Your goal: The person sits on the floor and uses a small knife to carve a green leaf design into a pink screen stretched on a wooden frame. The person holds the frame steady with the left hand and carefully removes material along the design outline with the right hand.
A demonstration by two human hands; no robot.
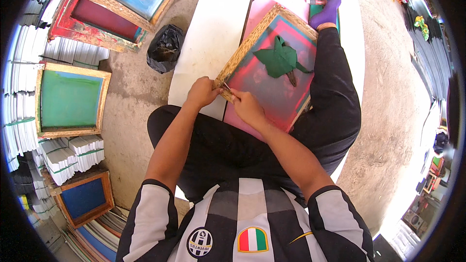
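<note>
A rectangular speckled-tan wooden frame with pink-and-grey mesh point(257, 90) is observed slanted above a white-and-pink flat work surface point(206, 34), its right side partly hidden by the black-trousered right leg point(335, 77). The near-left corner of the frame is clasped by the bare left hand point(203, 92), fingers closed around the wood. Just beside it, a slim silvery implement point(226, 86) is pinched in the bare right hand point(248, 106), grip narrow, at the same corner; the implement's kind cannot be told. A crumpled dark-green sheet-like piece point(279, 60) is spread over the mesh. A purple-socked foot point(326, 13) is noted beyond the frame. To the left, a black plastic bag point(165, 48) and a green-meshed wooden frame point(72, 99) are recorded.
</note>
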